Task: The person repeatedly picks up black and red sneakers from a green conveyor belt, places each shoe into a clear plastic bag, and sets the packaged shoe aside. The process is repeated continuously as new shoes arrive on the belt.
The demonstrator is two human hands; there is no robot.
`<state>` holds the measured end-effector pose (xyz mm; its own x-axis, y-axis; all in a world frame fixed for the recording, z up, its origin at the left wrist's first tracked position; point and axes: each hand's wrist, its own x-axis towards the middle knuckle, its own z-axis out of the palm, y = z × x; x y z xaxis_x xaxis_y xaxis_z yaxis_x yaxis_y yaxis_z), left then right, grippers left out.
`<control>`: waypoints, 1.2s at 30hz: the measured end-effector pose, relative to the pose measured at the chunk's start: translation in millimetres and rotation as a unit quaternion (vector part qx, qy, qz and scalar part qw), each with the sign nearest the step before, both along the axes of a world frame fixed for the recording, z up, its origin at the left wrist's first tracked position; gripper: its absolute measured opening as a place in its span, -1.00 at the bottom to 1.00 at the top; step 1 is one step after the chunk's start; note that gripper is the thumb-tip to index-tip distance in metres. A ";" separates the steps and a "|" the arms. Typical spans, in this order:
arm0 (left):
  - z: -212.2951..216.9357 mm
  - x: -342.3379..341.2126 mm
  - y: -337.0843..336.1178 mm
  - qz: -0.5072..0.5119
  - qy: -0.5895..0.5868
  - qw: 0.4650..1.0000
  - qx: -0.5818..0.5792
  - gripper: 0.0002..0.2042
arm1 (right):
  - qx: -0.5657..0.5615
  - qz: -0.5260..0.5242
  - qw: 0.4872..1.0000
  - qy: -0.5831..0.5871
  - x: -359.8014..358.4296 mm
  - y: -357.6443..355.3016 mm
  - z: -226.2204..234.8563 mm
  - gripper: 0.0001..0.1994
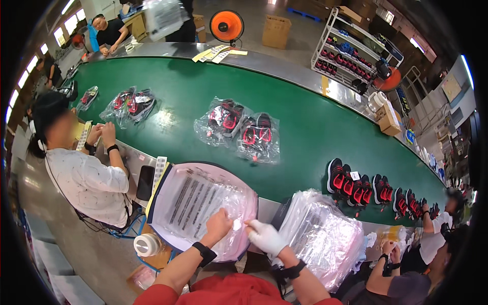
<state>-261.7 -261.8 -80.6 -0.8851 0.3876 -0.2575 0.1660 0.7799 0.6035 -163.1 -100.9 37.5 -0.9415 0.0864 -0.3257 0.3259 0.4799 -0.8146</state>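
Observation:
In front of me a bin (239, 178) with a dark rim holds a stack of clear printed plastic bags (188, 203). My bare left hand (218, 226) is closed over the stack, its fingers pinching clear film. In a white glove, my right hand (268, 238) is closed at the stack's right side, thumb and fingertips on the film's edge. A small white spot shows between the two hands; what it is I cannot make out. To the right of my gloved hand lies a pile of clear plastic bags (325, 234).
A green conveyor belt (178, 137) carries bagged shoes (256, 134) and a row of unbagged black-and-red shoes (351, 183). Co-workers sit at my left (91, 173) and right (417, 269). A phone (145, 182) and a white-lidded jar (146, 245) are left of the bin.

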 end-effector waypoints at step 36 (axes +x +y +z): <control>51.8 19.4 -30.4 0.072 -0.142 0.954 0.253 -0.34 | -0.303 -0.355 0.885 -0.012 -11.9 -33.2 -66.5 -0.63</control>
<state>-242.3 -292.2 -28.8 -0.8607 0.4050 -0.3083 -0.1483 0.3799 0.9131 -175.0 -134.1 -29.0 -0.7125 0.4555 -0.5337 0.3908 -0.3741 -0.8410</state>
